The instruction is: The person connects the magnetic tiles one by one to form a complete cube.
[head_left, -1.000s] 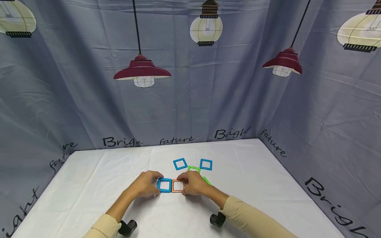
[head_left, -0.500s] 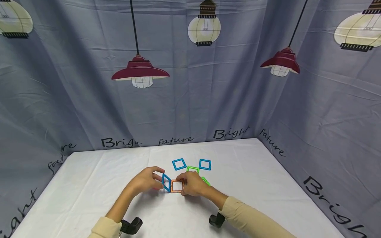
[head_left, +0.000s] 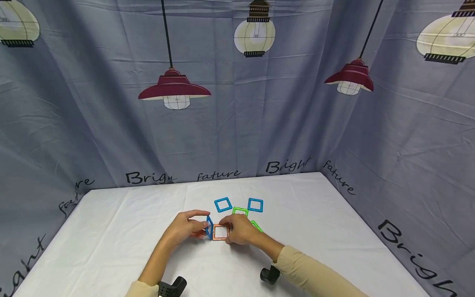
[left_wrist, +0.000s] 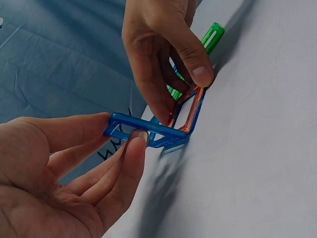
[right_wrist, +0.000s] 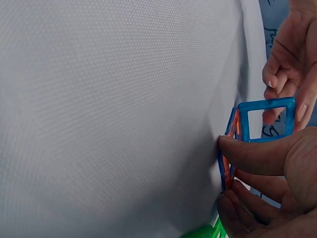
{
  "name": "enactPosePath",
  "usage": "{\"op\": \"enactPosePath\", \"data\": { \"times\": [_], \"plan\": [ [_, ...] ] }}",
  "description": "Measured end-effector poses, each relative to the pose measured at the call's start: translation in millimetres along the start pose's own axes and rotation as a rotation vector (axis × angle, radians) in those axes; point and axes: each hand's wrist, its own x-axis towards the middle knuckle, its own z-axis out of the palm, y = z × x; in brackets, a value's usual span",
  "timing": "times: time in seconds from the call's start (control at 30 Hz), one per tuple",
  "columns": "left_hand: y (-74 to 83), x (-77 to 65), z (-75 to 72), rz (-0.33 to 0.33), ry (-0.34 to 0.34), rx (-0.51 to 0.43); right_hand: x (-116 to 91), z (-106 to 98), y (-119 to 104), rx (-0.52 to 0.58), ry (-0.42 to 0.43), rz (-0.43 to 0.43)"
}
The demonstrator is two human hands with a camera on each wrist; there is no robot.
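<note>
My left hand [head_left: 184, 228] pinches a blue square magnetic tile [left_wrist: 148, 125] between thumb and fingertips. That hollow frame stands tilted up on edge, its lower side meeting the left side of an orange square magnetic tile [head_left: 220, 239]. My right hand [head_left: 241, 229] holds the orange tile flat near the table, thumb on the near edge and fingers on the far one. A blue edge shows directly under the orange frame in the left wrist view. The right fingers hide part of the orange tile's right side.
Two blue square tiles [head_left: 226, 210] [head_left: 255, 199] lie flat behind the hands. A green tile [head_left: 240, 208] lies between them, and another green piece [head_left: 257, 226] is partly covered by the right hand. A white cloth covers the table [head_left: 315, 247]; a grey-blue printed curtain [head_left: 230, 136] hangs behind.
The blue tile in my left hand lay flat beside the orange one and has swung up on their shared edge. My left hand has moved right with it; the right hand stays put.
</note>
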Motion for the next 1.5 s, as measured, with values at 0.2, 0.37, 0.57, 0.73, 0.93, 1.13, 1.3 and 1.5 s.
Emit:
{"op": "enactPosePath", "data": {
  "times": [0.2,0.37,0.57,0.73,0.93,1.13,1.3,1.5],
  "plan": [
    [-3.8,-0.8,5.8,-0.014,0.065,-0.095,0,0,1,0.003,0.011,-0.022],
    [-7.6,-1.1,8.5,-0.028,0.073,-0.144,-1,0,1,0.001,0.015,-0.014],
    [-12.3,-2.3,11.5,-0.037,0.057,-0.177,-3,-1,0,0.003,0.014,-0.002],
    [-12.5,-3.4,10.7,-0.037,0.054,-0.182,-1,2,0,0.019,0.015,0.0],
    [-12.6,-5.9,6.2,-0.03,0.053,-0.176,3,6,-1,0.042,0.009,-0.027],
    [-15.5,-6.6,2.6,-0.026,0.063,-0.174,6,7,-3,0.058,0.003,-0.007],
    [-18.1,-6.6,1.9,-0.021,0.071,-0.179,6,7,-5,0.058,-0.001,-0.012],
    [-20.1,-6.1,2.3,-0.015,0.075,-0.202,7,6,-4,0.047,-0.001,-0.01]
  ]
}}
